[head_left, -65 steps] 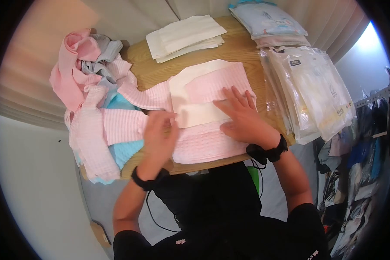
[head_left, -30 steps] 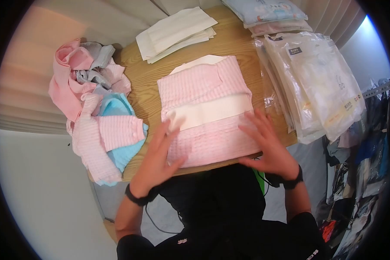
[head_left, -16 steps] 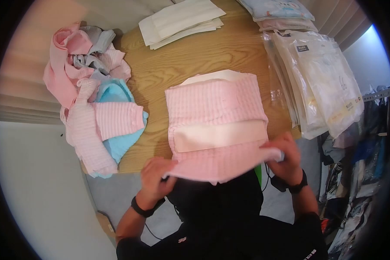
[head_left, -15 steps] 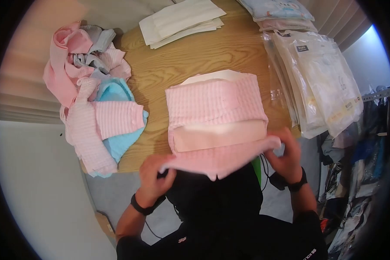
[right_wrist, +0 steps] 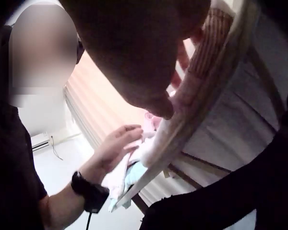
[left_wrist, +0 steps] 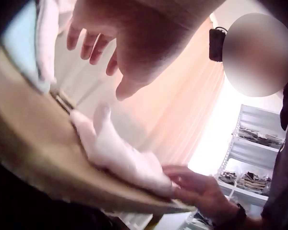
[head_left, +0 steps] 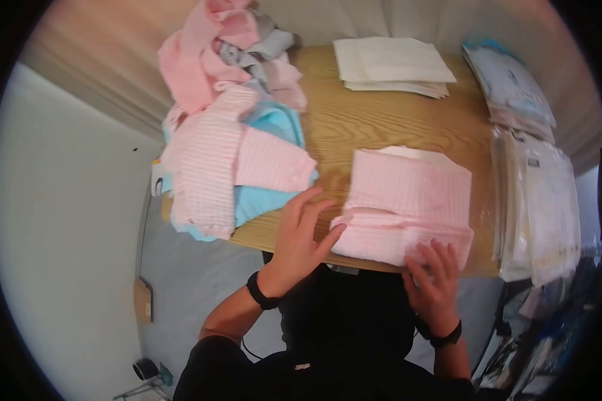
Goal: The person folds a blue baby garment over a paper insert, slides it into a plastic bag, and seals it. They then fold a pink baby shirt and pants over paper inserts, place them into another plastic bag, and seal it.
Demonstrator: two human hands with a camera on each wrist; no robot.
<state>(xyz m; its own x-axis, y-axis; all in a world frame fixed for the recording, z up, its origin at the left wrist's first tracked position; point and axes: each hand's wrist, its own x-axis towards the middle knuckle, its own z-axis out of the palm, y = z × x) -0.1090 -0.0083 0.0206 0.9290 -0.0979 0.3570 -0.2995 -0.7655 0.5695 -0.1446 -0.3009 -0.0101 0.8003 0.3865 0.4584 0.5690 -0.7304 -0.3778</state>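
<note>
A pink ribbed garment (head_left: 411,190) lies folded at the table's front edge, with a white sheet (head_left: 435,158) showing beyond its far edge. The near flap (head_left: 374,237) lies folded over its lower part. My right hand (head_left: 436,284) rests with extended fingers on the flap's right part; the right wrist view shows this hand (right_wrist: 144,57) dark against the cloth. My left hand (head_left: 299,244) is raised, fingers spread, just left of the garment. In the left wrist view the left hand (left_wrist: 129,38) hangs above the cloth (left_wrist: 125,158) and holds nothing.
A heap of pink, grey and blue clothes (head_left: 207,160) covers the table's left side. White sheets (head_left: 394,63) are stacked at the back. Clear packaged garments (head_left: 548,200) and a blue package (head_left: 512,83) line the right side of the wooden table (head_left: 354,120).
Both hands have let go of the near flap, which now lies folded over the white strip. The left hand has lifted off to the left. The head view has shifted left.
</note>
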